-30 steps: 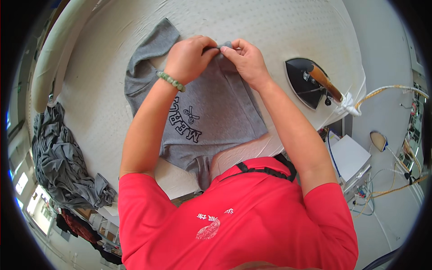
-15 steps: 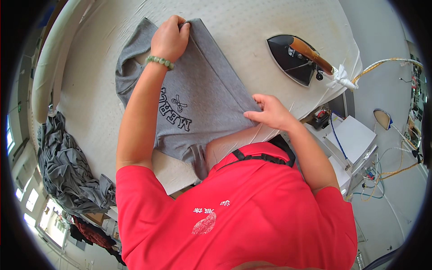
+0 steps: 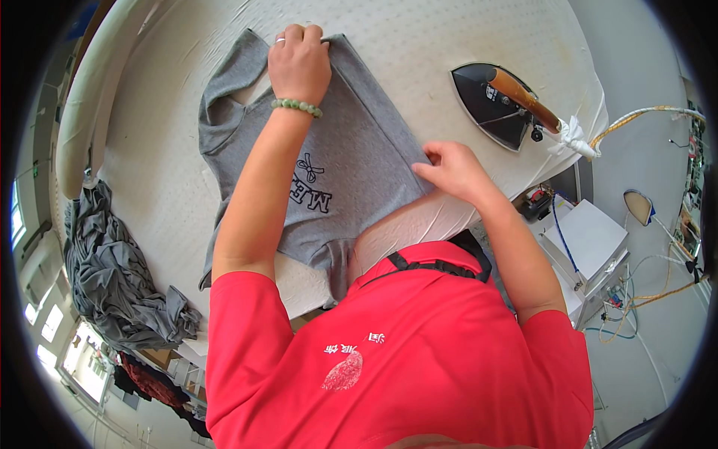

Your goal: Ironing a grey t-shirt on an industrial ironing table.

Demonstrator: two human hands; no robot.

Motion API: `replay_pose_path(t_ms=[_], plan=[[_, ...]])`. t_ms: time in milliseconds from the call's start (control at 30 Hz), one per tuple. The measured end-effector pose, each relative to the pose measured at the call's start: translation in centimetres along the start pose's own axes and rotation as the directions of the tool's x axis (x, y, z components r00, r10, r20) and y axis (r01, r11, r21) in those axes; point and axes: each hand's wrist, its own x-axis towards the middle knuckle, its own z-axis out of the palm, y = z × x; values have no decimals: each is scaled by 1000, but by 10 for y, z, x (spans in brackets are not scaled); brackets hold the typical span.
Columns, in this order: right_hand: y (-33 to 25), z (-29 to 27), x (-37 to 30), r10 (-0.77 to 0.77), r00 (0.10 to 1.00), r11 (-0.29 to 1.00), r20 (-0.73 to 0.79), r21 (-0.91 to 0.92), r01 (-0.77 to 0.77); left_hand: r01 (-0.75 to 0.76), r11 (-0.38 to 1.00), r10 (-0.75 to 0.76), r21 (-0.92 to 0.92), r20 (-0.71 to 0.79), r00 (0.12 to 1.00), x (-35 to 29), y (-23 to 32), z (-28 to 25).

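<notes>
A grey sweatshirt (image 3: 374, 142) with dark outlined lettering and a bow print lies on the pale padded ironing table, part of its near side hanging over the table's front edge. My left hand (image 3: 299, 67), wearing a ring and a green bead bracelet, is closed on its far edge, with the fingertips tucked out of sight. At the right edge, near the corner, my right hand (image 3: 455, 170) pinches the cloth between thumb and curled fingers. My left forearm covers part of the lettering. To the right, an iron (image 3: 493, 105) with a wooden handle rests on the table.
A hose (image 3: 636, 116) runs from the iron off to the right. Crumpled grey garments (image 3: 120, 277) hang at the left by a padded sleeve arm (image 3: 93, 97). White equipment (image 3: 591, 236) with tubes stands below the table's right side.
My left hand has turned and shifted slightly right along the far edge. My right hand has slid a little farther up the right edge. The whole view has shifted slightly.
</notes>
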Motion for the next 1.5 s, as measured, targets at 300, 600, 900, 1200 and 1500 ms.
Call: replay_pose_path(t_ms=[300, 600, 900, 1200, 1500], plan=[[-77, -8, 153, -217, 959, 931, -181, 259, 259, -32, 951, 10, -307, -72, 997, -76, 36, -16], [-42, -3, 89, -52, 994, 891, -93, 445, 88, 36, 985, -21, -167, 95, 995, -94, 59, 1], [63, 12, 14, -45, 978, 905, 202, 424, -46, 126, 992, -129, 30, 96, 987, -88, 83, 9], [0, 20, -6, -677, 688, 727, -260, -376, 574, 161, 981, -133, -109, 233, 963, -175, 163, -15], [-56, 59, 155, -908, 318, 418, -272, -601, 681, 264, 957, -248, -118, 133, 960, -193, 209, -12]])
